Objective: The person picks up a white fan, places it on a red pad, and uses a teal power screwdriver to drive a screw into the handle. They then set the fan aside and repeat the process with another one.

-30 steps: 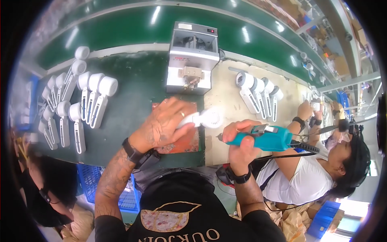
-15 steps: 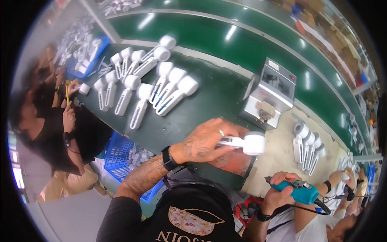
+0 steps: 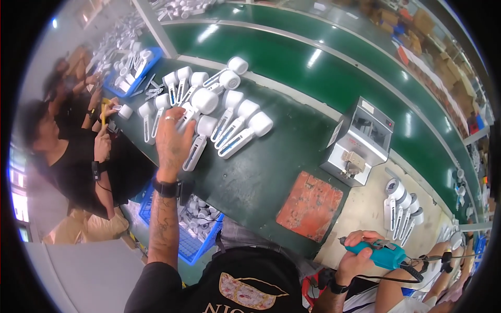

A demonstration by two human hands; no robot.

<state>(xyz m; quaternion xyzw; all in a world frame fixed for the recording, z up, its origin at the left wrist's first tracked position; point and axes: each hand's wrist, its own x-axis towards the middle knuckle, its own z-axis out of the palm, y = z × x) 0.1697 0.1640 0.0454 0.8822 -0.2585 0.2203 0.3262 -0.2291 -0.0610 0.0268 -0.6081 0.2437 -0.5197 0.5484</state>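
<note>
My left hand (image 3: 174, 140) reaches to the left part of the bench, its thumb and fingers around the handle of a white round-headed handheld device (image 3: 203, 101). That device sits a little above its neighbours; whether it touches the bench is hidden. Close beside it lies another white device (image 3: 194, 152), and three more with dark slots (image 3: 241, 134) lie to the right. Low on the right, my right hand (image 3: 360, 250) is closed around a teal electric screwdriver (image 3: 385, 254), its tip pointing left and its cable trailing right.
A worn red pad (image 3: 310, 206) lies on the green bench (image 3: 250, 177). Behind it stands a grey metal machine (image 3: 357, 143). Several white devices (image 3: 399, 201) rest at right. Blue baskets (image 3: 180, 254) hold parts. Co-workers sit left (image 3: 57, 141) and right; a green conveyor (image 3: 271, 49) runs behind.
My left hand has swung from above the red pad, where it held a white device, to the devices at left. The pad is now uncovered. My right hand still holds the screwdriver.
</note>
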